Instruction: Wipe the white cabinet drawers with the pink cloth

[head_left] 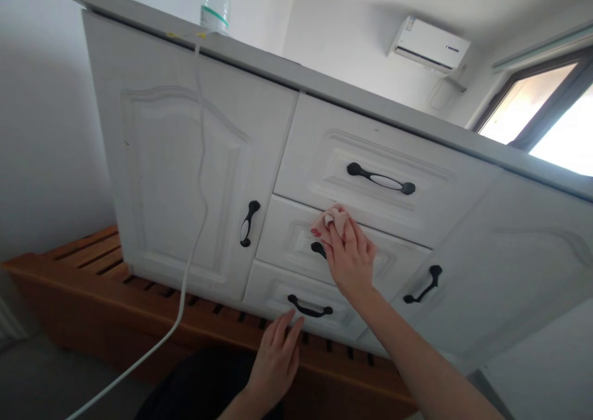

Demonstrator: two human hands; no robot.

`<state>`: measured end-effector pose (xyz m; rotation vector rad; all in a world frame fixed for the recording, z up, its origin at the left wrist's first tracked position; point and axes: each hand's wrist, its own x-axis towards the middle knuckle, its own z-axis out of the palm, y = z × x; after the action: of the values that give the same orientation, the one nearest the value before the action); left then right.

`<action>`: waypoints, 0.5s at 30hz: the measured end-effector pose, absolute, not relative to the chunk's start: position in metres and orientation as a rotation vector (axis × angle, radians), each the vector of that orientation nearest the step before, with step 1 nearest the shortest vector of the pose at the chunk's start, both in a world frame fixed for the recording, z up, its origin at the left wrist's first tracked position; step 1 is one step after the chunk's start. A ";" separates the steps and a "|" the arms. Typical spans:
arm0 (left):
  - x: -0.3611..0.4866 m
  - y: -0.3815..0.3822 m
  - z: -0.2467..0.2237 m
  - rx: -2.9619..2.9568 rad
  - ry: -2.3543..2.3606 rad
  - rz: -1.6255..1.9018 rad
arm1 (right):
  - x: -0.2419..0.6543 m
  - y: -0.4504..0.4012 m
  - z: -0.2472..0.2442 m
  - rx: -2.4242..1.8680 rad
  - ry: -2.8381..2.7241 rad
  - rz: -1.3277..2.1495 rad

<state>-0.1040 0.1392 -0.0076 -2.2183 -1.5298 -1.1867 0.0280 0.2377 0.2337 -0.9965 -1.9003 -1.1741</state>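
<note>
A white cabinet [185,160] with doors, stacked drawers and dark handles stands on a slatted wooden base. My right hand [349,256] presses a crumpled pink cloth [336,219] with red marks against the middle drawer, near its upper edge. That hand and the cloth cover most of the middle drawer's dark handle [319,248]. Lower down and to the left, my left hand [278,358] has its fingers apart, with the fingertips at the bottom drawer [269,290], just below its handle [309,307]. It holds nothing.
A white cable [183,296] hangs from the cabinet top down across the left door. On the top edge stands a clear plastic bottle [215,3]. The wooden base [115,302] juts out in front. Behind are a wall-mounted air conditioner [430,43] and a window [551,105].
</note>
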 end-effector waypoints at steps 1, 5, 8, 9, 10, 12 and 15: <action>-0.107 0.128 -0.035 -2.222 -1.621 -1.157 | 0.013 0.241 0.236 -0.958 -1.916 -1.169; -0.124 0.095 -0.118 -2.146 -1.852 -1.197 | -0.046 0.258 0.236 -0.860 -2.006 -1.076; -0.145 0.090 -0.147 -2.012 -2.053 -1.346 | -0.081 0.268 0.227 -0.795 -2.098 -0.931; -0.153 0.092 -0.152 -1.945 -2.121 -1.406 | -0.090 0.271 0.225 -0.773 -2.127 -0.894; -0.160 0.093 -0.155 -1.884 -2.178 -1.463 | -0.096 0.272 0.224 -0.755 -2.149 -0.885; -0.171 0.097 -0.160 -1.820 -2.264 -1.561 | -0.100 0.274 0.226 -0.720 -2.137 -1.001; -0.179 0.101 -0.165 -1.836 -2.331 -1.669 | -0.086 0.275 0.240 -0.577 -1.965 -1.686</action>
<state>-0.1789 0.1012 -0.1653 -1.8355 -2.3310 -1.6692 -0.0864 0.2745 0.2398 -0.5767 -1.9653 -1.6859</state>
